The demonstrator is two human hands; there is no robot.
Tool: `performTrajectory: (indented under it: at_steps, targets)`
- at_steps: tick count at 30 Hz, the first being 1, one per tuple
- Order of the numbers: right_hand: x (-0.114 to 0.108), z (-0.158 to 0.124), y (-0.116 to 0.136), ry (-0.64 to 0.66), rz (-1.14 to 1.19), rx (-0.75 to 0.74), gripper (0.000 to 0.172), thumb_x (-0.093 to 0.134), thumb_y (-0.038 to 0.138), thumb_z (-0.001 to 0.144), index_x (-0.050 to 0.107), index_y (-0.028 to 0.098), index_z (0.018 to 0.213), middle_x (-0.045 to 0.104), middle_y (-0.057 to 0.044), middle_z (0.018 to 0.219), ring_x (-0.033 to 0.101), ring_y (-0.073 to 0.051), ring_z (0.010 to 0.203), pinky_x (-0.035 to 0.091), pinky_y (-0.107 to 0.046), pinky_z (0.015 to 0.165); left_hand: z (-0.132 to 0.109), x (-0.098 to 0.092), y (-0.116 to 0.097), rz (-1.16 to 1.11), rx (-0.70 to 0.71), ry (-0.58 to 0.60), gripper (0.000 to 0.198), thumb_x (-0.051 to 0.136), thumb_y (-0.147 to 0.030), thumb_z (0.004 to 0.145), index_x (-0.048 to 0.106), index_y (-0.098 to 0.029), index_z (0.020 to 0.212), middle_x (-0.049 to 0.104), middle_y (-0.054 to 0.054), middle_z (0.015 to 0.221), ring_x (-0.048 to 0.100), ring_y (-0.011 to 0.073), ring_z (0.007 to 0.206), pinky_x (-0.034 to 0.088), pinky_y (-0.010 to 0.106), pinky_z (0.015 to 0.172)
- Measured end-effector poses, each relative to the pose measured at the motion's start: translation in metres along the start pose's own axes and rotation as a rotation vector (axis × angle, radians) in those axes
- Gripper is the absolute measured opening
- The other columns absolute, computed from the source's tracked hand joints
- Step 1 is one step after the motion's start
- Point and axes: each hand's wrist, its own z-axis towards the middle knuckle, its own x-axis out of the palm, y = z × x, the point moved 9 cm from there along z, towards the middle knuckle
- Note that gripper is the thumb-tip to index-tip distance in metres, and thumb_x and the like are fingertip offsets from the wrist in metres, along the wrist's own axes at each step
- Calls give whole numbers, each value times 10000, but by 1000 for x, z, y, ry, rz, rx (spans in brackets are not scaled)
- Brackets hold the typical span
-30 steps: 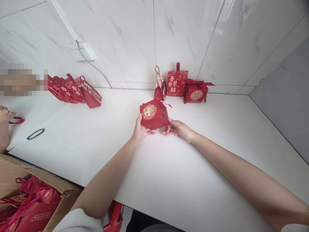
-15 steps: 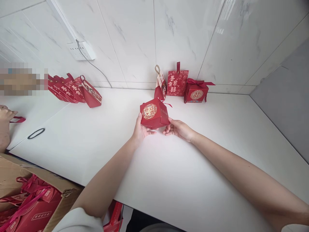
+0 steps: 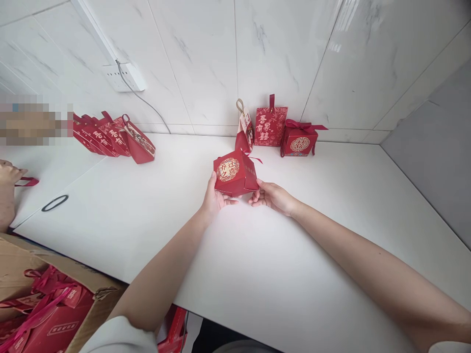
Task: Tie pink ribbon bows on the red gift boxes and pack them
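Note:
A red gift box (image 3: 235, 172) with a round gold emblem and a red ribbon is held tilted between both hands over the white table (image 3: 235, 274). My left hand (image 3: 215, 197) grips its left lower side, thumb on the front and fingers underneath. My right hand (image 3: 274, 196) pinches the lower right corner, the other fingers curled below. Just behind it stand a triangular red gift box (image 3: 245, 133) with a beige loop, a flat red gift box (image 3: 271, 126) with a dark red loop, and a red gift box (image 3: 300, 139) tied with a bow.
Several red gift boxes (image 3: 138, 142) lean in a row at back left. A black band (image 3: 55, 203) lies near another person's hand (image 3: 10, 176) at the left edge. A cardboard carton (image 3: 99, 299) of red boxes stands front left. A socket strip (image 3: 125, 77) is on the tiled wall.

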Motion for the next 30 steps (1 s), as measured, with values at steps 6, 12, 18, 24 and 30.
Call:
performTrajectory:
  at_steps: [6,12,18,24,30]
  targets:
    - [0,0,0,6,4,-7,539,671,649,788,623,140,618,629,-57,670,696,-200,773,578,-288,714,-1,0,0,7,-12,-2,795,343,-768,833,537,-173,1323,671,191,1227,706,320,875,534,394,674]
    - [1,0,0,7,3,-8,537,681,649,779,623,141,613,629,-56,670,699,-200,775,583,-282,713,-1,0,0,11,-13,1,796,340,-767,834,526,-176,1333,669,192,1229,702,325,894,530,392,679]
    - [-1,0,0,-2,2,1,541,672,648,787,623,137,617,627,-56,662,695,-200,771,584,-287,719,0,1,0,26,-7,17,801,323,-767,838,521,-173,1337,655,190,1259,701,316,878,527,386,680]
    - [-1,0,0,2,7,-6,547,680,649,779,621,129,622,628,-58,671,700,-198,763,587,-278,708,0,2,0,39,-6,34,797,303,-756,852,502,-172,1356,652,191,1267,697,322,928,524,391,704]
    - [-1,0,0,-3,-1,-4,546,648,640,814,617,130,622,623,-60,673,699,-199,767,586,-280,709,0,2,0,28,-11,35,797,316,-758,849,503,-174,1358,646,189,1280,698,320,917,525,381,690]
